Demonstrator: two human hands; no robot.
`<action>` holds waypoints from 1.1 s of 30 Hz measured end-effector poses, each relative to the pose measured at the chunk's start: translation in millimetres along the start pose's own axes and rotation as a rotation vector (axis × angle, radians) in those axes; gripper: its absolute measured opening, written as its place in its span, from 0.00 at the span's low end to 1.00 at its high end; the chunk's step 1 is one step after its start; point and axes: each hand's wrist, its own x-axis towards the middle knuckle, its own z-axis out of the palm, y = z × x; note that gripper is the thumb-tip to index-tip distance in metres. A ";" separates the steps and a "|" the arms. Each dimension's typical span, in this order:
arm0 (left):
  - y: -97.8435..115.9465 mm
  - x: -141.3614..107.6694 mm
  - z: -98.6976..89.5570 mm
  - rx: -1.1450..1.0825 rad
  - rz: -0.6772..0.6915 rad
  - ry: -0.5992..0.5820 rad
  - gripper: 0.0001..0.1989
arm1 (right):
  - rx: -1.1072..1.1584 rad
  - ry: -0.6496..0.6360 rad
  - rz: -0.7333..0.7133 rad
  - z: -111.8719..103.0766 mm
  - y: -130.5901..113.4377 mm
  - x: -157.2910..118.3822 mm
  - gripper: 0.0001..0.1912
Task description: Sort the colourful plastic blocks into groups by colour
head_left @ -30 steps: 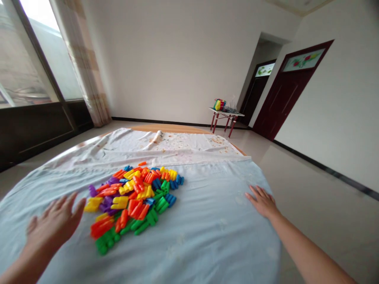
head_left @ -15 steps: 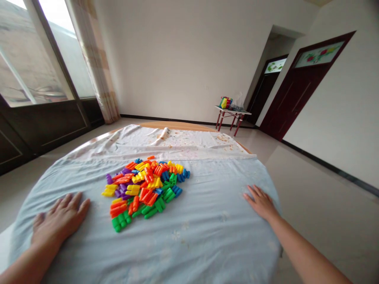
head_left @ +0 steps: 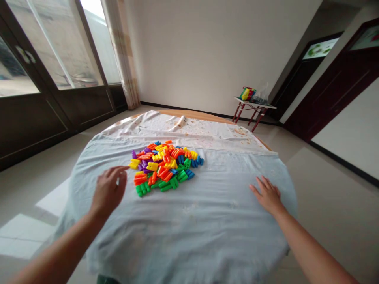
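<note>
A heap of plastic toy building blocks (head_left: 166, 163) in orange, yellow, green, blue and purple lies on the light blue tablecloth (head_left: 201, 221). My left hand (head_left: 111, 185) is at the left side of the heap, fingers bent and a gap showing beside the thumb. Its fingertips come up to a yellow block (head_left: 134, 163) at the heap's left edge; whether they touch it I cannot tell. Over on the right part of the cloth, my right hand (head_left: 269, 195) rests with its fingers spread and nothing in it, well apart from the blocks.
A white patterned cloth (head_left: 195, 130) covers the far part of the round table. Beyond, a small side table (head_left: 257, 103) carries a colourful bag (head_left: 247, 94) and a clear plastic bag (head_left: 262, 94). Dark-framed glass doors (head_left: 68, 106) stand on the left.
My left hand has lifted from the cloth and moved forward and right to the blocks, its fingers bending. My right hand stays spread on the cloth. The view has swung left.
</note>
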 end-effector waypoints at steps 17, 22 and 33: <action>69.0 -77.7 31.8 -0.124 0.833 -0.625 0.27 | 0.016 -0.141 -0.182 -13.0 -97.2 -17.1 0.33; 70.6 -70.2 23.9 -0.205 0.795 -0.648 0.25 | 0.038 -0.159 -0.188 -18.7 -96.2 -12.5 0.32; 139.8 -32.1 29.0 -0.565 0.579 -0.591 0.20 | 0.097 0.053 -0.247 -8.8 -123.5 -4.1 0.28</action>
